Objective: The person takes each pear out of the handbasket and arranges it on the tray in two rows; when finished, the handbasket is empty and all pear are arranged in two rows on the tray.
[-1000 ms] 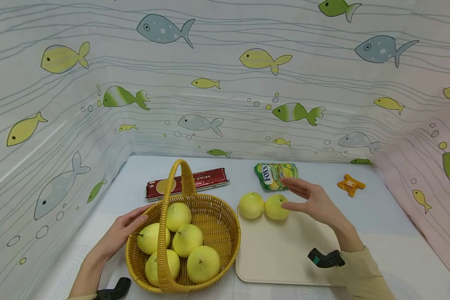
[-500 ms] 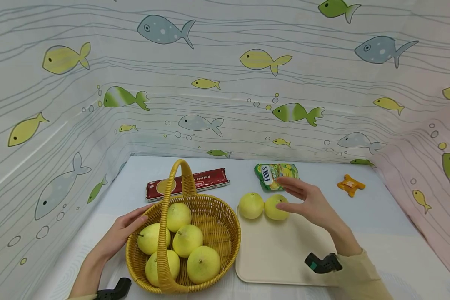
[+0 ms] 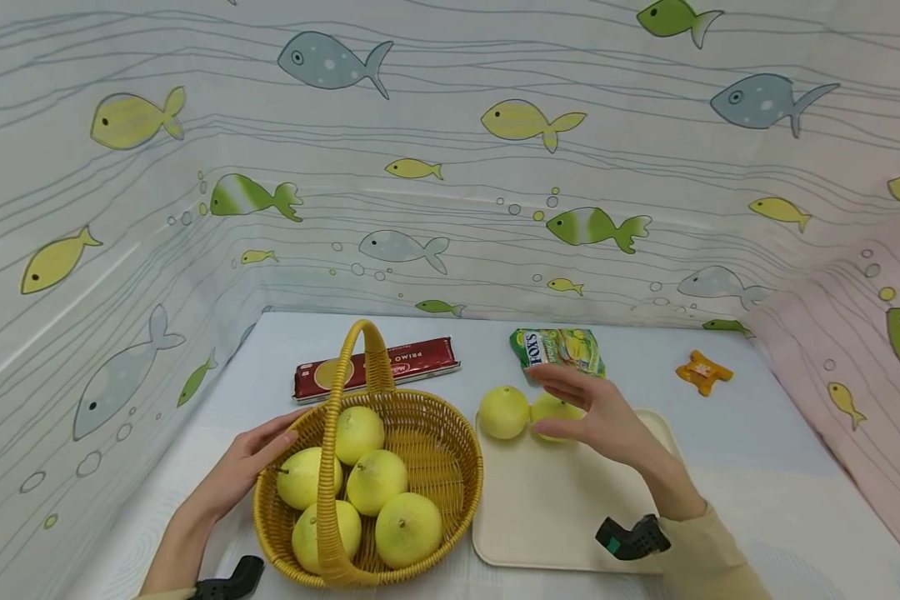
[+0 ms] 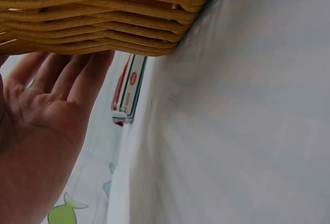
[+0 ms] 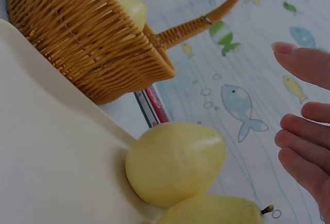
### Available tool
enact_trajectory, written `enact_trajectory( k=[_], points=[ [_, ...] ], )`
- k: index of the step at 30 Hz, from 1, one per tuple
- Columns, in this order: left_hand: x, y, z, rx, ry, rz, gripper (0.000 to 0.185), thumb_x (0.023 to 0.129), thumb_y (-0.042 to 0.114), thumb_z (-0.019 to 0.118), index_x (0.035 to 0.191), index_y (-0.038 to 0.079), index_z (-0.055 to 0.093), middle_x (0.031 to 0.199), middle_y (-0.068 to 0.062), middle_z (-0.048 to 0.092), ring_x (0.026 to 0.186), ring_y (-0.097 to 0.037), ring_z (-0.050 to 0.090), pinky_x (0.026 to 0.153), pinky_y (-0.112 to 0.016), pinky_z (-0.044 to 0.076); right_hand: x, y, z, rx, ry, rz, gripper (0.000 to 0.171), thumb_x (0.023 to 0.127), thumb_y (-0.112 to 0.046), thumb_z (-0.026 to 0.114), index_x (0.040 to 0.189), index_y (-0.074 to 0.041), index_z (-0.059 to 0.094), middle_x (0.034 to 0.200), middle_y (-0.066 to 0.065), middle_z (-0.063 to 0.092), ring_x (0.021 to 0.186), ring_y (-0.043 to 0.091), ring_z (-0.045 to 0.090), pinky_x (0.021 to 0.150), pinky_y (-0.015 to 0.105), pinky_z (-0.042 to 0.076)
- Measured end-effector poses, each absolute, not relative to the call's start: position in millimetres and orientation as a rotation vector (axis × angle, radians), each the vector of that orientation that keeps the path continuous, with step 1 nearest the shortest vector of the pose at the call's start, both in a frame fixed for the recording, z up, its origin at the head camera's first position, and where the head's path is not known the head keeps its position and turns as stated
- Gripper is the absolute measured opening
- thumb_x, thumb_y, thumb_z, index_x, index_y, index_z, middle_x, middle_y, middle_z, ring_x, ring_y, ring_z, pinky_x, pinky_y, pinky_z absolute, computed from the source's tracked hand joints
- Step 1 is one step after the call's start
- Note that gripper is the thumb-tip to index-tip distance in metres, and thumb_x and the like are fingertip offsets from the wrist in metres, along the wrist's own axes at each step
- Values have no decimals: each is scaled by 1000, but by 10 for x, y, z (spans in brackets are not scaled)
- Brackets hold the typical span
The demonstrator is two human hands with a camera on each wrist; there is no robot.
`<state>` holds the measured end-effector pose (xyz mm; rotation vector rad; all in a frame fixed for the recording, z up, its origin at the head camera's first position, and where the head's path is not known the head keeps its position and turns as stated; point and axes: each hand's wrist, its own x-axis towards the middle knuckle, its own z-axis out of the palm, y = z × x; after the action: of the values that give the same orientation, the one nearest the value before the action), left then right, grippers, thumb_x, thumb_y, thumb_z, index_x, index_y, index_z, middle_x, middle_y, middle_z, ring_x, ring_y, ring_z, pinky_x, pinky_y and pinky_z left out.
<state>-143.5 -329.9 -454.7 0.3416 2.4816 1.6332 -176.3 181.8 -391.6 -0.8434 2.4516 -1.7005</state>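
The left hand [image 3: 243, 467] rests flat against the basket [image 3: 450, 433], fingers straight. The right hand [image 3: 600, 417] hovers with spread fingers over a pear [image 3: 551, 408] on the tray [image 3: 547, 508].

A pale blue worktop [image 3: 765, 467] carries everything. On its left stands a woven yellow basket [image 3: 450, 467] with an upright handle, and just beside it on the right lies a cream tray [image 3: 555, 517]. Behind the basket lies a long red biscuit packet [image 3: 412, 364]. A green Fox's sweets bag [image 3: 558, 348] lies behind the tray, and a small orange wrapper [image 3: 703, 371] lies far right.
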Motion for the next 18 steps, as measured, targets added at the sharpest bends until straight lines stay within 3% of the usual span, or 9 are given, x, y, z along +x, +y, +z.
enact_trajectory(
  k=[3, 10, 18],
  points=[
    [-1447, -3290, -4548, 339, 2482, 1628, 45, 109, 20, 43, 153, 9, 42, 147, -5, 53, 122, 10, 51, 96, -12, 44, -1767, 1727, -3915, -898, 2408, -1717, 64, 82, -13, 84, 140, -11, 57, 140, 9, 59, 133, 29, 54, 107, 25, 43],
    [-1440, -3295, -4551, 322, 2506, 1607, 45, 109, 23, 43, 152, 11, 43, 149, -15, 49, 122, 11, 50, 96, -12, 43, -1753, 1457, -3859, -990, 2340, -1696, 66, 81, -15, 84, 141, -12, 57, 142, 4, 58, 133, 27, 53, 109, 28, 43],
    [-1442, -3297, -4555, 311, 2508, 1604, 46, 109, 25, 44, 152, 11, 44, 148, -7, 52, 123, 12, 49, 96, -11, 43, -1705, 1176, -3788, -1025, 2287, -1643, 69, 80, -19, 86, 142, -15, 56, 144, 1, 56, 135, 19, 52, 110, 28, 42]
  ],
)
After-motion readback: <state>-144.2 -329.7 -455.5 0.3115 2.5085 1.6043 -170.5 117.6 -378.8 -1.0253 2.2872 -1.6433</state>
